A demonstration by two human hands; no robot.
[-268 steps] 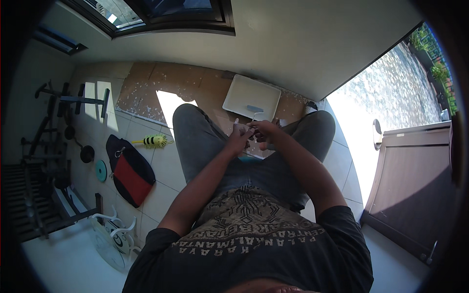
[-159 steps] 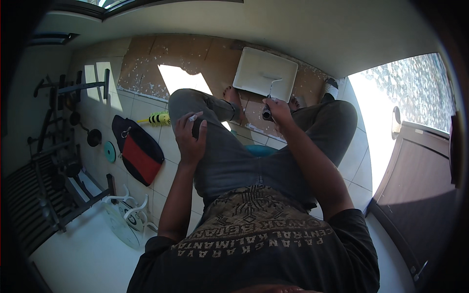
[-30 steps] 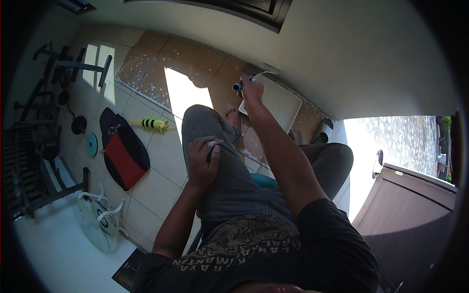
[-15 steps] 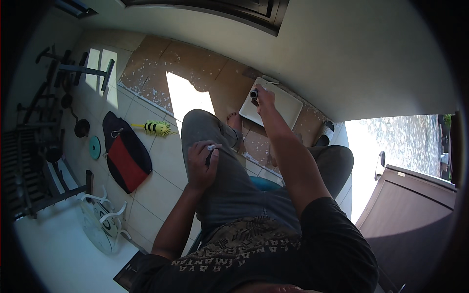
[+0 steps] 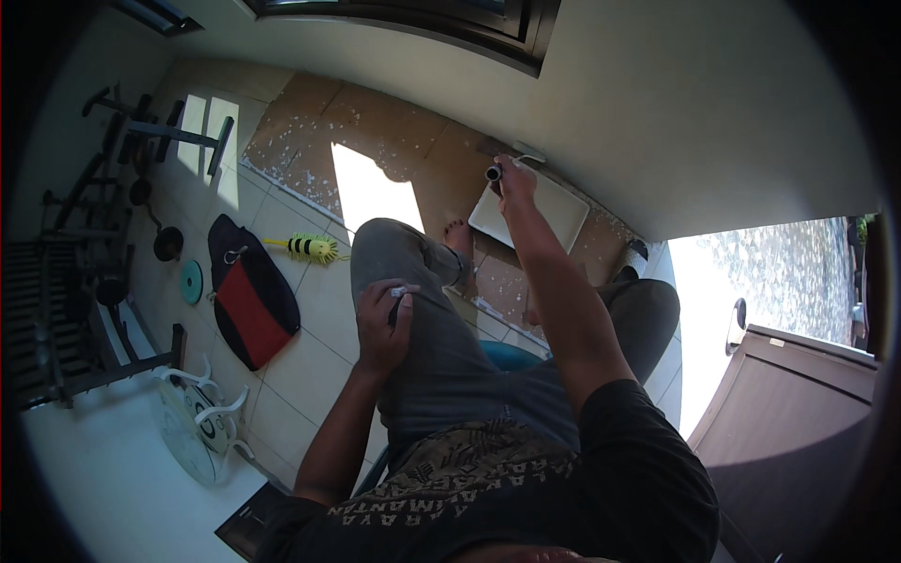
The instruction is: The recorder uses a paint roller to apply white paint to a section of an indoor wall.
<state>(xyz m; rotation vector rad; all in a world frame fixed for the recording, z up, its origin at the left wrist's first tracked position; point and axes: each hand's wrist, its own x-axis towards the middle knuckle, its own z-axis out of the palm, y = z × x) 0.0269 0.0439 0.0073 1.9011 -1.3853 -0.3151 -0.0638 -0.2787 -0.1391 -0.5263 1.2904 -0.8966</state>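
Note:
My right hand (image 5: 516, 183) reaches forward, closed round the dark round handle of what looks like a paint roller (image 5: 494, 174). The handle's end faces me, and a thin bent wire and pale bar show beyond my fingers, near the wall. Below that hand lies a shallow white tray (image 5: 549, 208) on the brown floor covering. My left hand (image 5: 385, 324) rests on my left thigh near the knee, fingers curled. Something small and whitish shows at its fingers, with a dark patch beside the thumb; what these are I cannot make out.
Brown sheeting (image 5: 375, 117) with white specks runs along the wall (image 5: 676, 141). On the tiles at left lie a yellow-black striped brush-like toy (image 5: 312, 248), a black-red bag (image 5: 251, 300) and a teal disc (image 5: 191, 281). Exercise equipment (image 5: 178, 136) stands beyond; a brown cabinet (image 5: 798, 403) is at right.
The whole view has shifted slightly right and down. My right hand still grips the handle over the tray's far side, and my left hand stays on my thigh.

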